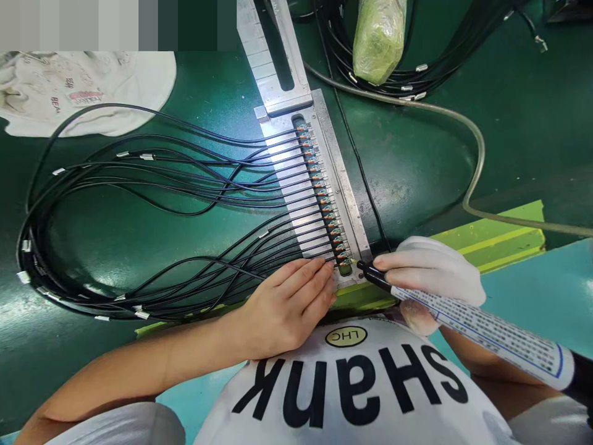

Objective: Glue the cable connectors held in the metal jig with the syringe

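Observation:
A long metal fixture (345, 185) lies on the green table and holds a row of several black cables (185, 185), whose coloured wire ends (324, 198) sit in its slots. My left hand (287, 306) is bare and rests flat on the near end of the fixture, fingers stretched out over the nearest cables. My right hand (433, 272), in a white glove, is closed round a marker pen (463, 321). The pen's black tip sits at the near end of the fixture, beside the last slot.
A green wrapped roll (378, 37) lies on a second bundle of black cables (417, 74) at the back. A grey hose (477, 161) curves across the right. A white cloth (83, 86) lies at the far left. A yellow-green strip (495, 238) marks the table edge.

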The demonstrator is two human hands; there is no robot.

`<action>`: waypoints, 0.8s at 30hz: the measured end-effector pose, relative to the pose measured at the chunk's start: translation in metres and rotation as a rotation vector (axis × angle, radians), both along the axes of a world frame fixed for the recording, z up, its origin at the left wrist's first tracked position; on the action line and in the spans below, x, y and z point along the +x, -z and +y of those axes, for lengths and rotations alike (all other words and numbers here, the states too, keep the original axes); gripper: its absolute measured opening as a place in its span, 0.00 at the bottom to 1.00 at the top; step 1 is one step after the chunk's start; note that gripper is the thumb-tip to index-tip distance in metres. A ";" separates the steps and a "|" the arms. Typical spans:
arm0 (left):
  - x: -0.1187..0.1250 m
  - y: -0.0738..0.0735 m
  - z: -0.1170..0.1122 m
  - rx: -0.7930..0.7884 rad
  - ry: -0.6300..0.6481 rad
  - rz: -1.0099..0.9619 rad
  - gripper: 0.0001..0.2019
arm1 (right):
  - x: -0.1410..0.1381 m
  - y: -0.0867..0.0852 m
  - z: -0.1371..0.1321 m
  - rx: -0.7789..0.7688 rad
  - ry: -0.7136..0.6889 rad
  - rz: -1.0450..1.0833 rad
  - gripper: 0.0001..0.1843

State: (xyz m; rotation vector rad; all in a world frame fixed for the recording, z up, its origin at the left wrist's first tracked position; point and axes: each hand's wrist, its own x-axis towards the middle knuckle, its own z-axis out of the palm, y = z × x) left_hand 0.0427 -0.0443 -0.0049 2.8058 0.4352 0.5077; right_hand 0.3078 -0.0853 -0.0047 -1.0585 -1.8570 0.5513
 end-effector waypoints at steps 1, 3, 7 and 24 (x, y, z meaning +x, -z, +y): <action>0.000 -0.001 0.000 0.008 0.005 -0.003 0.11 | 0.001 0.001 -0.001 0.007 -0.011 0.005 0.11; 0.001 -0.003 0.000 0.031 0.022 -0.013 0.12 | 0.004 0.001 -0.003 0.011 -0.029 0.004 0.12; 0.002 -0.006 0.001 0.048 0.062 -0.019 0.12 | 0.007 0.000 -0.004 0.022 -0.040 -0.012 0.15; 0.000 0.002 -0.003 -0.020 0.020 -0.022 0.12 | 0.002 -0.006 0.000 -0.064 -0.035 -0.076 0.10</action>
